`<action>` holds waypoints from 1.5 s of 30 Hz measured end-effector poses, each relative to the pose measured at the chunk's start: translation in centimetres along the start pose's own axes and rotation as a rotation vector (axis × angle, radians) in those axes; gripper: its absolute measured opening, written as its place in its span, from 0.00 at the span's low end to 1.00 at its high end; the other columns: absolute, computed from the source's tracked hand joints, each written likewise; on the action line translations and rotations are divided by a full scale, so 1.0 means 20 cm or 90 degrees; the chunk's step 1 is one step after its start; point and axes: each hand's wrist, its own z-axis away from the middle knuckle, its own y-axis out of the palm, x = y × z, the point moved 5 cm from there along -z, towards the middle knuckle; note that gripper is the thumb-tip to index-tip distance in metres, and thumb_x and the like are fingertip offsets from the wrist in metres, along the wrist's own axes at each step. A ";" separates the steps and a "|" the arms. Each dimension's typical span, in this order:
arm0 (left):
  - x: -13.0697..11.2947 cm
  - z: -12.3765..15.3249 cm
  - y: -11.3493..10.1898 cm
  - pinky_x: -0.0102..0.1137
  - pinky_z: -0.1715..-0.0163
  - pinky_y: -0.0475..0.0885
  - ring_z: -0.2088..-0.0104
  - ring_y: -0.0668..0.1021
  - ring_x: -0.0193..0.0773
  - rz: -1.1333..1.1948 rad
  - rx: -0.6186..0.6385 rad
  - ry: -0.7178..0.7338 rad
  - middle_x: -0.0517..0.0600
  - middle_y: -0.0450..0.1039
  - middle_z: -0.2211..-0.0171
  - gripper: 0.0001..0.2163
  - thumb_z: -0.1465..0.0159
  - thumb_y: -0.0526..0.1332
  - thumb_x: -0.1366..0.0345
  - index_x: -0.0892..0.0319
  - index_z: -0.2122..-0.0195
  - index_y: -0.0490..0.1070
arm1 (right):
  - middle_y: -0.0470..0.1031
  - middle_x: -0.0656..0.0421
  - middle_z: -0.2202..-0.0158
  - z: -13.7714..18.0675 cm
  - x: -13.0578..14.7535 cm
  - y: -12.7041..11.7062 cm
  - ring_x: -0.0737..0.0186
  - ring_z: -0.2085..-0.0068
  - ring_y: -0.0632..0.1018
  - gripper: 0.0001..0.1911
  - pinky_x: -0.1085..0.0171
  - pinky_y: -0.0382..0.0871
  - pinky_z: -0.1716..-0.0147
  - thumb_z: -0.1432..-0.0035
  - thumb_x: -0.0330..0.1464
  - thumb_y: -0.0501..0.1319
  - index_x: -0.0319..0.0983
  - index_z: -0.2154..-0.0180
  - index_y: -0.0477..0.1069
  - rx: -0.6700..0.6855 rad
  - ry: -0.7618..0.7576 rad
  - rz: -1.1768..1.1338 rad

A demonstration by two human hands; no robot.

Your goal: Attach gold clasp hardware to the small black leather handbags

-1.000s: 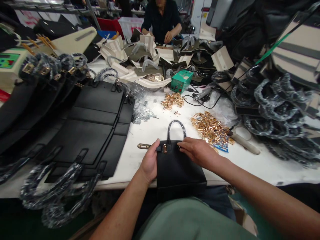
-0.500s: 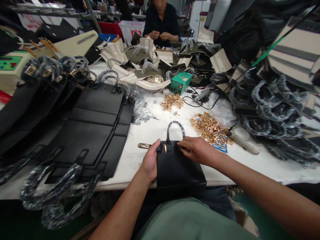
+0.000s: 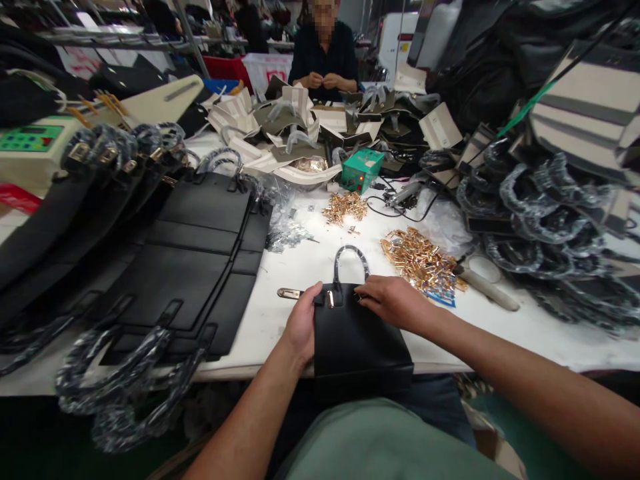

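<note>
A small black leather bag panel (image 3: 357,340) with a wrapped handle (image 3: 351,257) lies at the white table's near edge, its lower part hanging over the edge. My left hand (image 3: 301,323) grips its top left corner, thumb beside a gold fitting (image 3: 329,299). My right hand (image 3: 395,301) is closed in a pinch on the panel's top right edge. A metal strap piece (image 3: 289,293) sticks out to the left of my left thumb.
Stacked large black bag panels (image 3: 195,253) fill the left side. Piles of gold fittings (image 3: 420,260) lie behind my right hand, with a green box (image 3: 361,168) and cables farther back. Wrapped handles (image 3: 545,207) heap on the right. A person in dark clothes (image 3: 324,57) works across the table.
My hands stay on the panel's top edge, with only small finger shifts. The view has tilted slightly, and the person opposite has brought both hands together.
</note>
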 end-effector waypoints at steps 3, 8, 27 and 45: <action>0.00 0.00 0.00 0.46 0.53 0.74 0.63 0.83 0.54 0.004 0.001 -0.001 0.61 0.82 0.66 0.21 0.35 0.58 0.55 0.69 0.53 0.76 | 0.77 0.56 0.61 0.01 0.00 0.00 0.60 0.61 0.78 0.12 0.66 0.66 0.62 0.37 0.30 0.59 0.40 0.52 0.75 0.003 -0.039 -0.016; 0.00 -0.02 -0.02 0.44 0.54 0.76 0.65 0.84 0.52 0.012 -0.033 0.031 0.59 0.82 0.67 0.19 0.36 0.58 0.58 0.67 0.53 0.76 | 0.78 0.56 0.60 -0.01 -0.01 -0.02 0.59 0.60 0.78 0.13 0.66 0.66 0.62 0.39 0.29 0.59 0.40 0.53 0.75 0.005 -0.019 -0.035; 0.01 -0.02 0.00 0.45 0.54 0.76 0.66 0.84 0.51 0.016 -0.061 0.041 0.57 0.83 0.67 0.18 0.38 0.59 0.59 0.67 0.53 0.77 | 0.78 0.56 0.61 -0.02 0.02 -0.03 0.60 0.60 0.77 0.07 0.66 0.64 0.63 0.36 0.31 0.59 0.40 0.58 0.75 0.052 -0.052 -0.001; 0.01 -0.01 0.00 0.42 0.61 0.78 0.70 0.83 0.49 0.006 -0.127 0.048 0.54 0.82 0.72 0.15 0.40 0.61 0.61 0.65 0.57 0.78 | 0.79 0.61 0.62 -0.04 0.01 0.01 0.61 0.62 0.77 0.05 0.66 0.59 0.68 0.40 0.34 0.62 0.44 0.62 0.76 -0.015 0.079 -0.002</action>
